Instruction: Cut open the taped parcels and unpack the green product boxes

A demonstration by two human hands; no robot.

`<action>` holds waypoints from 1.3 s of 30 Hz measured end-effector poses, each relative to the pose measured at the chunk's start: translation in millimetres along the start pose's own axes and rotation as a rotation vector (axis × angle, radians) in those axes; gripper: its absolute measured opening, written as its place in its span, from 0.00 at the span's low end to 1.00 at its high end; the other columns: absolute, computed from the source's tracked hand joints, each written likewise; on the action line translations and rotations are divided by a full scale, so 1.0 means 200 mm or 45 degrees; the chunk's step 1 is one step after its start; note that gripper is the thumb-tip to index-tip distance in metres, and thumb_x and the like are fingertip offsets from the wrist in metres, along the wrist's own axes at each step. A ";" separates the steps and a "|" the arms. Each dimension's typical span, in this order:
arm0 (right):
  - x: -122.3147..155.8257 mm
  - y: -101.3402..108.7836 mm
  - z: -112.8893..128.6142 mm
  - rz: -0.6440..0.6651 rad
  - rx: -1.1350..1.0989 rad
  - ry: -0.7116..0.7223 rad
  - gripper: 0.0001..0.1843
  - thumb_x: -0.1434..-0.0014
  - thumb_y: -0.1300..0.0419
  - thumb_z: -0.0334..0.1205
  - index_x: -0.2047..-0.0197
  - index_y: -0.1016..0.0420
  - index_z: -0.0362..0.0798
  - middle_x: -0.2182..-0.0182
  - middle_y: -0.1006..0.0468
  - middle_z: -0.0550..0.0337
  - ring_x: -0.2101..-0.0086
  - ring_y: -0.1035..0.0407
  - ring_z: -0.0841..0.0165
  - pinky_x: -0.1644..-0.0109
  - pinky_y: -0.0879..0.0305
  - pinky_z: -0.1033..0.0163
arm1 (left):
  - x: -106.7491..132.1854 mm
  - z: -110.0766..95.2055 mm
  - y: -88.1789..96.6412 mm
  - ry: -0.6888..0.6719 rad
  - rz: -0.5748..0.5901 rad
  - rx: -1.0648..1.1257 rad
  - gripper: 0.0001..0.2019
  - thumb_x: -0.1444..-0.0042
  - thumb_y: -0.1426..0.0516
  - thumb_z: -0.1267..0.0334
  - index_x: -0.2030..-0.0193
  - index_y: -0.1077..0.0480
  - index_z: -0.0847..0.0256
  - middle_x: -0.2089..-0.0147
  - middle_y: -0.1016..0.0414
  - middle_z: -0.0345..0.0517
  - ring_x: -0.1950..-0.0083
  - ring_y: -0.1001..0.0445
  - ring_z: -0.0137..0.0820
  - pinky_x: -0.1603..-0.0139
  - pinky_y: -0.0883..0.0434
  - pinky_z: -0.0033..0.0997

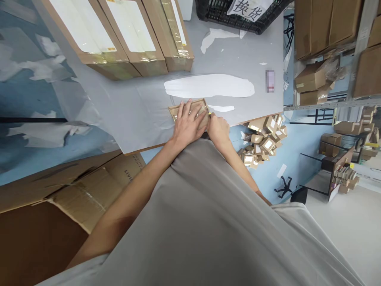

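A small brown cardboard box [198,104] with shiny clear tape lies near the front edge of the grey table. My left hand [187,124] rests flat on top of it, fingers spread and pressing down. At the box's right end, my right hand [218,128] is closed in a fist. A small yellow bit of a tool [209,113], which looks like a box cutter, shows at its fingers against the box edge. Most of that tool is hidden by the hand.
Three taped cartons [131,37] stand at the table's back left. A black crate [238,18] with a handwritten paper sits at the back. White paper strips [208,85] lie behind the box. Small boxes [263,141] are heaped on the floor at right; an open carton [71,198] stands at lower left.
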State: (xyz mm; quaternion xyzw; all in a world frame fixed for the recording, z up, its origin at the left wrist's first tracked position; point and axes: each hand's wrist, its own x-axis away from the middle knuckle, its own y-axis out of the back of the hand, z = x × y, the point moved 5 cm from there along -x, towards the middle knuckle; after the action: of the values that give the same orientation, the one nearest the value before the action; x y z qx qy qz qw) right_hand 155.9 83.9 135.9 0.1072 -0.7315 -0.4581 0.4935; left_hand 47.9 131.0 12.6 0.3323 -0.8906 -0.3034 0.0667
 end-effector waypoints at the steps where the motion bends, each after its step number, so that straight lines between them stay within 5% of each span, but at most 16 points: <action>1: 0.00 0.00 0.00 0.000 0.002 0.002 0.23 0.13 0.52 0.31 0.25 0.25 0.41 0.36 0.13 0.32 0.36 0.15 0.50 0.32 0.21 0.51 | 0.00 0.00 0.00 0.002 -0.001 0.003 0.33 0.25 0.36 0.45 0.17 0.28 0.45 0.11 0.32 0.54 0.04 0.50 0.66 0.06 0.60 0.85; 9: 0.09 -0.07 -0.05 0.069 -0.002 -0.041 0.24 0.12 0.54 0.33 0.25 0.25 0.40 0.37 0.11 0.31 0.38 0.13 0.50 0.35 0.20 0.51 | 0.01 0.00 0.00 0.017 -0.005 -0.032 0.33 0.23 0.36 0.43 0.16 0.27 0.47 0.11 0.32 0.56 0.04 0.49 0.66 0.06 0.60 0.85; 16: 0.15 -0.01 -0.06 0.042 -0.038 0.016 0.26 0.11 0.53 0.39 0.20 0.29 0.44 0.39 0.09 0.35 0.40 0.12 0.47 0.36 0.19 0.49 | 0.03 0.02 0.01 0.005 -0.036 -0.063 0.37 0.25 0.35 0.40 0.13 0.30 0.43 0.11 0.31 0.54 0.05 0.49 0.66 0.06 0.60 0.85; 30: 0.06 -0.05 -0.05 0.048 -0.037 0.003 0.27 0.11 0.55 0.38 0.17 0.33 0.44 0.39 0.09 0.36 0.38 0.13 0.48 0.33 0.20 0.49 | 0.01 0.00 0.01 0.078 0.017 -0.068 0.37 0.24 0.38 0.38 0.14 0.30 0.47 0.09 0.35 0.55 0.03 0.53 0.65 0.05 0.64 0.83; 39: -0.04 -0.04 -0.05 0.043 -0.018 0.002 0.21 0.13 0.49 0.35 0.26 0.24 0.43 0.35 0.12 0.33 0.35 0.15 0.51 0.31 0.22 0.52 | 0.01 -0.03 0.00 0.074 -0.032 0.007 0.38 0.25 0.38 0.33 0.15 0.29 0.44 0.11 0.32 0.56 0.03 0.53 0.66 0.06 0.63 0.85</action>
State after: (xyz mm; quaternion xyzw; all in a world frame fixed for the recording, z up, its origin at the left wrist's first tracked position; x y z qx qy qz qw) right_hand 166.5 79.0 125.6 0.0917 -0.7295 -0.4547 0.5026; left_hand 47.5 127.5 16.9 0.3523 -0.8848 -0.2921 0.0879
